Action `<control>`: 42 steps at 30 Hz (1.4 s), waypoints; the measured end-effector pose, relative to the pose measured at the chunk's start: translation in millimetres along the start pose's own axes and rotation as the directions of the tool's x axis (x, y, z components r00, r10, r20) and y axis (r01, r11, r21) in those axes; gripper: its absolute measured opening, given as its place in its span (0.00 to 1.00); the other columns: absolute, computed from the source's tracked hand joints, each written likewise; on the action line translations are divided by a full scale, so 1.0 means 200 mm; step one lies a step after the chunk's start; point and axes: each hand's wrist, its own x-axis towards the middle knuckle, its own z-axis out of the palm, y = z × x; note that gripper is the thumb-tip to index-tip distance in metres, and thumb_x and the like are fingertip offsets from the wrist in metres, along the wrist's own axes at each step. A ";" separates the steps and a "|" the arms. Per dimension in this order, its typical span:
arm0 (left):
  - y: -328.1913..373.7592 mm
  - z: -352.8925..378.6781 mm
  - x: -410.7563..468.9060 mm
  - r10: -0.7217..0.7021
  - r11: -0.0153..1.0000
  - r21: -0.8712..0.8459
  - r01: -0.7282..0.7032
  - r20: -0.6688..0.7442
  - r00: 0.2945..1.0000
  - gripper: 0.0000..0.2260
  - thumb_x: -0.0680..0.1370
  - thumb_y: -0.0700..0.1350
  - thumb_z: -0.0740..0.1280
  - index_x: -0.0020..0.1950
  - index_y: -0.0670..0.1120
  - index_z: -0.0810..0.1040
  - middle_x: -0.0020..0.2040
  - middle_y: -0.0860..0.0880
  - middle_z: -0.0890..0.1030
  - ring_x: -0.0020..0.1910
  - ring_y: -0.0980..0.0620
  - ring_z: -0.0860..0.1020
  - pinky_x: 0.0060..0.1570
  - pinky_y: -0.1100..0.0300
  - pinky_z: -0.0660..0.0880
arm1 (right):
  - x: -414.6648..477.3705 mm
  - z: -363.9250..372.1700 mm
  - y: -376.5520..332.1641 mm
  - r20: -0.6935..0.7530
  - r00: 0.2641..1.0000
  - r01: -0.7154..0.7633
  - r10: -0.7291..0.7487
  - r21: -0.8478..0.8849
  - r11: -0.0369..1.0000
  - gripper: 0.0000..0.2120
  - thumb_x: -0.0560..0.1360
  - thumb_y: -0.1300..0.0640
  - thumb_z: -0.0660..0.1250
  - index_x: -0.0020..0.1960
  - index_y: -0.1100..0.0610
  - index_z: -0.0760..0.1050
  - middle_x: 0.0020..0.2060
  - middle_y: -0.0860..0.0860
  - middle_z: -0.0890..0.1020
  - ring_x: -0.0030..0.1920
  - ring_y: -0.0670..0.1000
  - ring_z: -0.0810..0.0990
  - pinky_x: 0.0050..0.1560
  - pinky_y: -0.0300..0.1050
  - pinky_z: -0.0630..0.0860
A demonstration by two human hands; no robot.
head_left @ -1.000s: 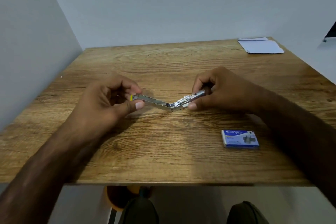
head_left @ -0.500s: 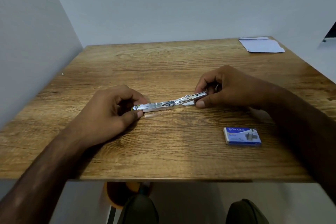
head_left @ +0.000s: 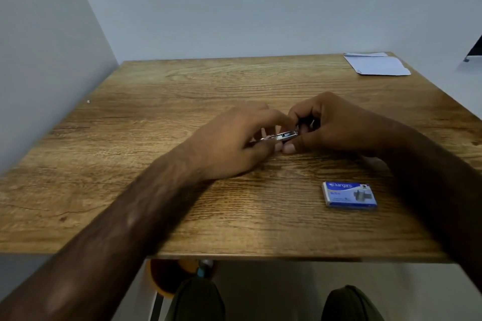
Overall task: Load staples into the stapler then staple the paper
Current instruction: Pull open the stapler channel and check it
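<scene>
The small silver metal stapler (head_left: 280, 136) lies low over the middle of the wooden tabletop (head_left: 182, 101), both hands closed on it: left hand (head_left: 232, 143) on its left part, right hand (head_left: 331, 125) pinching its right end. A blue staple box (head_left: 349, 195) sits near right; white paper (head_left: 377, 64) lies at the far right corner.

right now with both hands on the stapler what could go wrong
1. Both hands crowd the small metal stapler; the left hand and right hand have fingers right at the mechanism, so a snap shut could pinch skin.
2. The staple box looks closed and lies near the right forearm; a sweep could knock it off the table.
3. The paper sits at the far corner's edge and could slide off.
</scene>
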 end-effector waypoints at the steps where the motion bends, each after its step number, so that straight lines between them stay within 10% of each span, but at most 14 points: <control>1: -0.01 0.02 0.01 0.015 1.000 -0.001 -0.015 0.004 1.000 0.15 0.78 0.46 0.69 0.65 0.51 0.79 0.49 0.54 0.79 0.48 0.56 0.77 0.48 0.51 0.77 | 0.00 0.00 0.00 0.009 1.000 -0.005 0.005 0.008 1.000 0.07 0.67 0.55 0.81 0.42 0.50 0.85 0.32 0.49 0.82 0.34 0.45 0.77 0.35 0.37 0.72; 11: -0.07 0.06 0.00 -0.001 0.995 -0.096 -0.008 -0.100 0.995 0.09 0.78 0.45 0.72 0.57 0.52 0.82 0.46 0.60 0.82 0.45 0.61 0.79 0.43 0.72 0.71 | 0.00 0.00 -0.01 -0.016 1.000 -0.023 0.023 -0.001 1.000 0.08 0.66 0.53 0.82 0.43 0.50 0.86 0.33 0.54 0.83 0.33 0.44 0.76 0.32 0.32 0.70; 33: -0.05 0.03 0.01 0.086 0.995 0.046 -0.084 -0.063 0.994 0.07 0.78 0.44 0.69 0.43 0.46 0.73 0.38 0.53 0.74 0.38 0.52 0.72 0.38 0.54 0.71 | -0.01 0.03 -0.02 -0.044 0.999 0.005 -0.004 0.017 1.000 0.09 0.64 0.51 0.82 0.43 0.50 0.87 0.36 0.56 0.85 0.35 0.46 0.77 0.34 0.37 0.71; 42: -0.04 0.03 0.03 -0.055 0.990 -0.131 0.048 -0.055 0.997 0.09 0.79 0.42 0.68 0.41 0.41 0.73 0.37 0.45 0.77 0.36 0.52 0.73 0.33 0.66 0.67 | 0.00 0.04 -0.03 -0.051 0.999 0.000 0.001 0.017 1.000 0.10 0.64 0.51 0.82 0.44 0.49 0.87 0.37 0.59 0.85 0.35 0.48 0.76 0.36 0.45 0.71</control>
